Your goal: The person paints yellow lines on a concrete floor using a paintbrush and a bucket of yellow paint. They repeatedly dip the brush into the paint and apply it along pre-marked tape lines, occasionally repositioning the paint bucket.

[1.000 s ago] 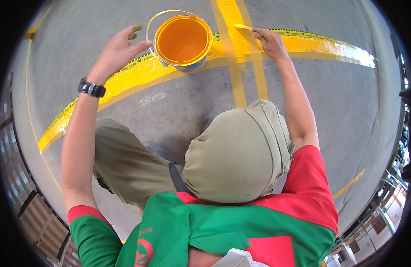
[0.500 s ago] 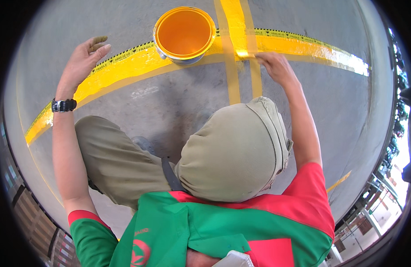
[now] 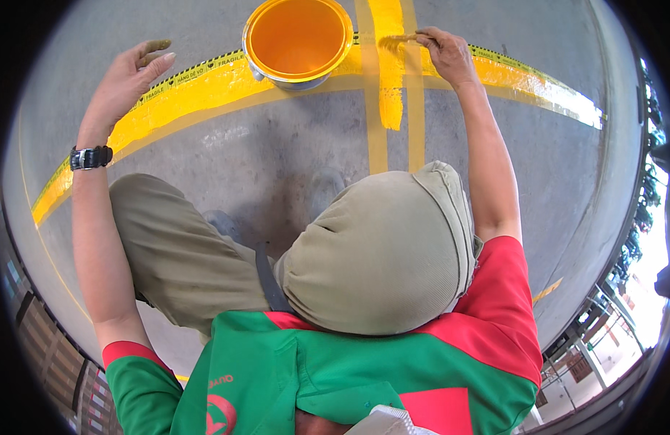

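Observation:
My right hand (image 3: 451,56) grips a paintbrush (image 3: 399,40), its bristles on the yellow painted strip (image 3: 391,101) that runs toward me between two lines of masking tape (image 3: 377,138). The strip's near end is ragged, with bare concrete beyond it. To the left of the brush stands an open paint can (image 3: 297,40) with orange-yellow paint inside and on its rim. My left hand (image 3: 128,83) hovers over the floor at the left, empty, thumb and fingers apart. Its fingertips are stained with paint.
A wide yellow band (image 3: 197,98) crosses the floor, edged by black-and-yellow printed tape (image 3: 222,64) on its far side and masking tape on the near side. The can stands on this band. My bent knees (image 3: 378,254) are close below the strip.
The brush has moved away from me, up to the crossing of the bands. Fresh yellow paint now reaches farther toward me between the tape lines. My left hand has shifted slightly left.

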### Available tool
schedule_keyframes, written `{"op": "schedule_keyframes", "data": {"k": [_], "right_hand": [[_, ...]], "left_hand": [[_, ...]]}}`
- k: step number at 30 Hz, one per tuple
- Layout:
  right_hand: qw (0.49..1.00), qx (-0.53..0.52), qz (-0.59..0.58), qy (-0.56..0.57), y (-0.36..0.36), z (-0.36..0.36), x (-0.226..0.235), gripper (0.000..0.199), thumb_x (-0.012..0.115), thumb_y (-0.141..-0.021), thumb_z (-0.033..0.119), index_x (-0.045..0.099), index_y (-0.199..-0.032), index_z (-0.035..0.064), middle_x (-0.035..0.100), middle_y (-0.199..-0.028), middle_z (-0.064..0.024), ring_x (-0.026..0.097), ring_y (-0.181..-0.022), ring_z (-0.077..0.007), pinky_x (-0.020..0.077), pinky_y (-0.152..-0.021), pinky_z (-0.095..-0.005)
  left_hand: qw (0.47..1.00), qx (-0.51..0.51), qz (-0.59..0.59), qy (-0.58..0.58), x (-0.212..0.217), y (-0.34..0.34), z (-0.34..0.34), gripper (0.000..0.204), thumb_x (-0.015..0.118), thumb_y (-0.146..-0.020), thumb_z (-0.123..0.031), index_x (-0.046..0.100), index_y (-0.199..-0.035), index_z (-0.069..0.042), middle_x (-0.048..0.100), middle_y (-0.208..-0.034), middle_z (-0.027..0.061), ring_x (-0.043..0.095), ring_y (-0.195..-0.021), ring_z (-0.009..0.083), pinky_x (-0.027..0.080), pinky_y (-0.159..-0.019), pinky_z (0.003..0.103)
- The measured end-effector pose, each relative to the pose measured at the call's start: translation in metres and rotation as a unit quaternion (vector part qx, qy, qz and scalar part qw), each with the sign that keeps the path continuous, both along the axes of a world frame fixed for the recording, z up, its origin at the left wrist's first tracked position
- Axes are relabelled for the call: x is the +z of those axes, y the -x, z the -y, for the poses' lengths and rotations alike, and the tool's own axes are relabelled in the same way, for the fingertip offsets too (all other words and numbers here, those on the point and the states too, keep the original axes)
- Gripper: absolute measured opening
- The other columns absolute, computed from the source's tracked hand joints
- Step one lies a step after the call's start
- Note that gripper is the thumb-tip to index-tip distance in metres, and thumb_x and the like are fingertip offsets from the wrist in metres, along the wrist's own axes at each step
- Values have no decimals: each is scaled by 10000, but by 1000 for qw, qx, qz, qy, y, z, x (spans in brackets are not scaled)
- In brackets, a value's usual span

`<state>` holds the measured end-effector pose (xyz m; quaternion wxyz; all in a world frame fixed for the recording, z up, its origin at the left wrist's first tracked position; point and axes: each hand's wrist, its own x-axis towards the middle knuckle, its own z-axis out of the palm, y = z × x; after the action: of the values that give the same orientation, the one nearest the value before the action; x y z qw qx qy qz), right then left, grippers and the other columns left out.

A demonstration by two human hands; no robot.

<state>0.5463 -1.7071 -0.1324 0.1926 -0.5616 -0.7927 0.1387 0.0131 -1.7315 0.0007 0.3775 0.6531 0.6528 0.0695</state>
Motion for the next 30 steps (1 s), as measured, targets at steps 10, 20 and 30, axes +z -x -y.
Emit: {"op": "schedule_keyframes", "data": {"k": [10, 20, 30], "right_hand": [[986, 59, 109, 111, -13, 131, 13, 297, 585, -929, 82, 655, -1214, 129, 687, -894, -140, 648, -876, -353, 527, -807, -465], [983, -3, 69, 171, -21, 105, 24, 207, 602, -956, 180, 696, -1100, 64, 717, -984, -179, 670, -931, -390, 534, -792, -479], [985, 72, 67, 140, -20, 167, 23, 290, 589, -935, 99, 656, -1212, 150, 663, -897, -133, 651, -838, -339, 538, -750, -450]], "left_hand": [[999, -19, -42, 11, -5, 8, -6, 659, 610, -963, -537, 531, -1438, -87, 633, -1342, 164, 587, -1255, 281, 478, -994, 356], [998, -30, -51, 17, -4, -5, -16, 621, 604, -974, -511, 532, -1443, -110, 631, -1340, 172, 597, -1222, 290, 482, -1001, 371], [996, 31, -87, -9, 3, 28, -6, 647, 607, -962, -546, 541, -1439, -116, 646, -1290, 133, 588, -1149, 228, 485, -975, 349]]}}
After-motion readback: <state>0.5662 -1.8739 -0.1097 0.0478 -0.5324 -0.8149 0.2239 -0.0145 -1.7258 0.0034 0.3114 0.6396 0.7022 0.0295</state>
